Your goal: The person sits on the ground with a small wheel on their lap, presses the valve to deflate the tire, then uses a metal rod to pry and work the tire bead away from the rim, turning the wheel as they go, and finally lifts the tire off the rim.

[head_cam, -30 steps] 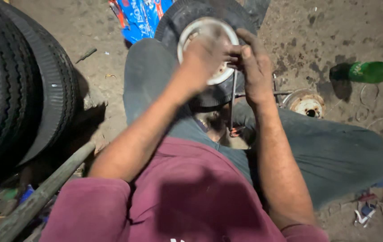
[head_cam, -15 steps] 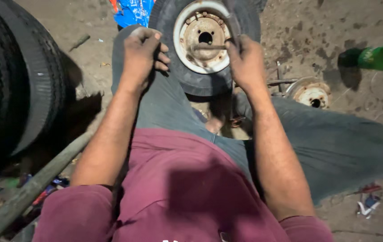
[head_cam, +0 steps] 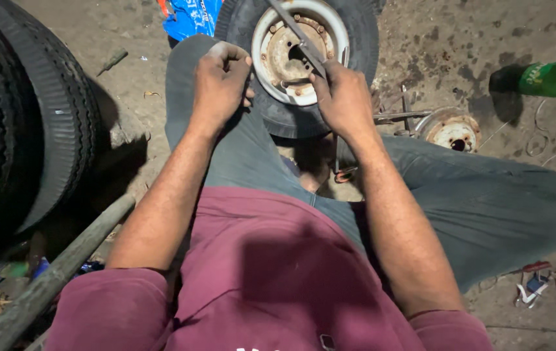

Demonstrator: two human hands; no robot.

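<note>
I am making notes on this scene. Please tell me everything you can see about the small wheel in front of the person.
The small wheel has a black rubber tyre around a pale metal rim with a rusty hub, bolt heads and a dark centre hole. It stands tilted on the dirt, leaning against the person's leg. The left hand rests on its tread; the right hand holds a flat metal bar across the rim.

Rusty painted metal rim (head_cam: pixel 271 55), matt rubber tyre (head_cam: pixel 356 39), glossy plastic bottle (head_cam: pixel 554 78)

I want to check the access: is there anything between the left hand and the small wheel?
Nothing visible does. The left hand rests on the knee right at the tyre edge of the small wheel. The right hand already holds a flat metal bar across the rusty hub.
</note>
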